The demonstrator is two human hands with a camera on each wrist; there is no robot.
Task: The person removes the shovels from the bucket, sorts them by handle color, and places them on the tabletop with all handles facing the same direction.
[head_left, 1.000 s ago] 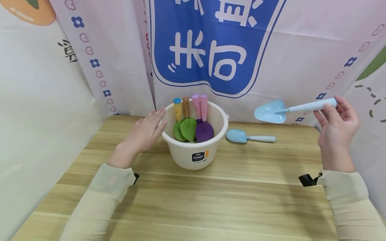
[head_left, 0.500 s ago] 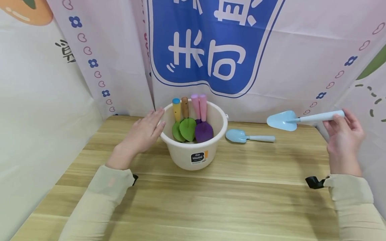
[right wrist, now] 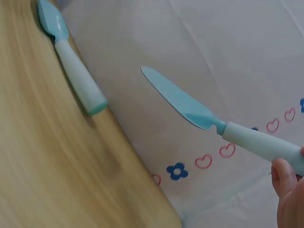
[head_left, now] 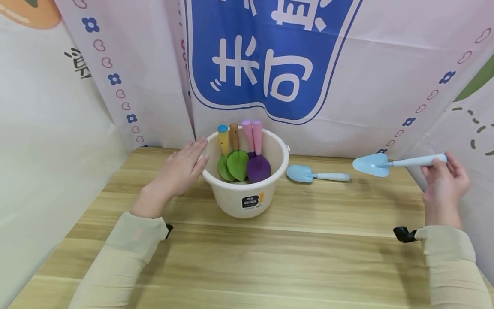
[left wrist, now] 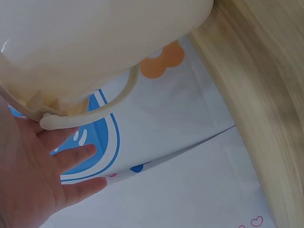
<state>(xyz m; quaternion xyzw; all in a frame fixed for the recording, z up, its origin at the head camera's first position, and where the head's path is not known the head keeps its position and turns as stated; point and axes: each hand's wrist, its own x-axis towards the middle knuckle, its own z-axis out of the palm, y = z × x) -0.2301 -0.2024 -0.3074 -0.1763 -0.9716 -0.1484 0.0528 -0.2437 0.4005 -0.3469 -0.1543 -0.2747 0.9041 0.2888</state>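
Note:
My right hand (head_left: 445,189) pinches the end of a light blue hand trowel's (head_left: 418,160) handle and holds it above the table's right side, blade pointing left. In the right wrist view, that trowel (right wrist: 178,97) shows nearly edge-on. A second light blue trowel (head_left: 301,173) lies on the table beside the bucket. Straight fingers of my left hand (head_left: 175,174) touch the left rim of the cream bucket (head_left: 227,199); the left wrist view shows them by its handle (left wrist: 90,116). Upright in the bucket stand green-bladed trowels (head_left: 237,165) and purple-bladed trowels (head_left: 258,168) with pink handles.
The wooden table (head_left: 247,266) ends at a printed cloth (head_left: 154,86) hanging behind the bucket. More cloth hangs on the left and right sides. A black strap piece (head_left: 404,234) sticks out from my right cuff.
My right hand has moved right and downward with the trowel, bringing it lower toward the table's back right. The left hand stays at the bucket's rim. The view has shifted slightly.

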